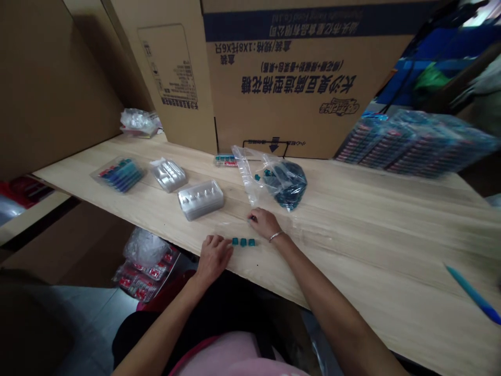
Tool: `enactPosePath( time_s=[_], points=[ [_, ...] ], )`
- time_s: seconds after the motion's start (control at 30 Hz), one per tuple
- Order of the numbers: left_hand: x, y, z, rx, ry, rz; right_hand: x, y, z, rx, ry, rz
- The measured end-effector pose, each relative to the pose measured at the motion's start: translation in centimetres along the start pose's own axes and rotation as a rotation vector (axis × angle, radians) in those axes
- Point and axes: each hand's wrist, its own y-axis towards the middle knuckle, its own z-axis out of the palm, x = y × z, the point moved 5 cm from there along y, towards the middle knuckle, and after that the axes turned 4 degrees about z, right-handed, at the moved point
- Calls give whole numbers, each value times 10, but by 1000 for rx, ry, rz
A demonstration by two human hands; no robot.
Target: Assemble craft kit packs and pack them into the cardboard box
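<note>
My left hand (214, 257) rests on the pale wooden table (352, 235), its loosely curled fingers holding nothing and nearly touching a row of three small teal cubes (242, 242). My right hand (265, 223) sits farther forward, with its fingertips pinched on a small teal piece (251, 219) that is mostly hidden. A thin bracelet (275, 236) circles that wrist. Just beyond this hand lies a clear plastic bag (284, 183) filled with dark teal pieces.
Clear plastic trays (200, 200) and a bagged blue-and-red set (119, 175) lie to the left. Stacked wrapped packs (415, 143) stand at right, near a blue pen (473, 295). A large cardboard carton (297, 78) stands behind the table.
</note>
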Motion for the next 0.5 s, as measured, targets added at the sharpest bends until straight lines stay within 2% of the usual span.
enactPosePath(
  time_s=[0.1,0.2,0.3,0.37,0.5],
  points=[
    [1,6,-3,-150,-200,-180,15,-12,-4,-44,147,-65],
    [5,15,4,-164,-315,-279,21,-27,-9,-113,133,-92],
    [6,24,9,-116,-244,-216,8,-35,-19,-179,21,-21],
    [6,27,11,-90,-201,-168,-2,-36,-25,-177,13,20],
    [5,31,20,12,-101,-122,0,-24,-13,32,-43,49]
  ],
)
